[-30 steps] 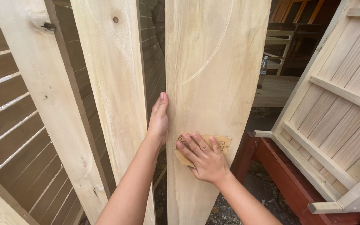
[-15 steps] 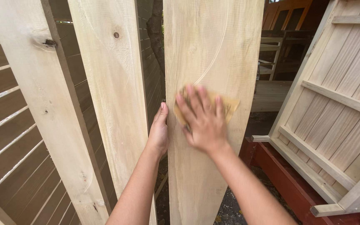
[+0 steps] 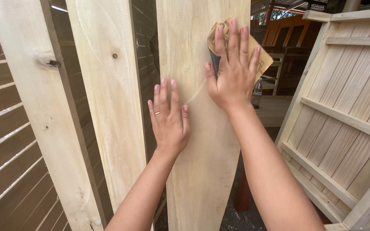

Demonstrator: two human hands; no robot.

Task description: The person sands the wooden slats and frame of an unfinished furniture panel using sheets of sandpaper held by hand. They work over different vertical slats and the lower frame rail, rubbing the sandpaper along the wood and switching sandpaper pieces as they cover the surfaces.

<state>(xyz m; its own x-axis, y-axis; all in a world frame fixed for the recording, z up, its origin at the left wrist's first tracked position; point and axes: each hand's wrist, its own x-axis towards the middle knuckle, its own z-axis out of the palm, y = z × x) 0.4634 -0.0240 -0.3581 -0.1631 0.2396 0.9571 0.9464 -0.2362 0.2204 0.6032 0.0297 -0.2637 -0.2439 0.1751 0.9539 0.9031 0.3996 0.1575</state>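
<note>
Higher on the board than half a second ago, the right hand (image 3: 233,70) now presses a folded sheet of tan sandpaper (image 3: 260,60) flat against the upper right part of the pale plank (image 3: 202,171), fingers spread and extended, palm holding the sheet to the wood rather than curling round it. One corner of the paper sticks out past the plank's right edge, and its dark grit side shows in a fold by the thumb. The left hand (image 3: 168,117) has shifted from the plank's left edge onto its face, lying open and flat with fingers together, a thin ring on one finger.

The plank stands upright, smooth and cream-coloured with faint curved grain lines, and narrows to a rounded taper at the bottom. Two more rough-sawn boards (image 3: 108,107) lean to the left, each with a dark knot. Behind them runs a brown slatted wall (image 3: 5,128). To the right stands a pale slatted wooden panel (image 3: 347,111) with raised cross rails.
</note>
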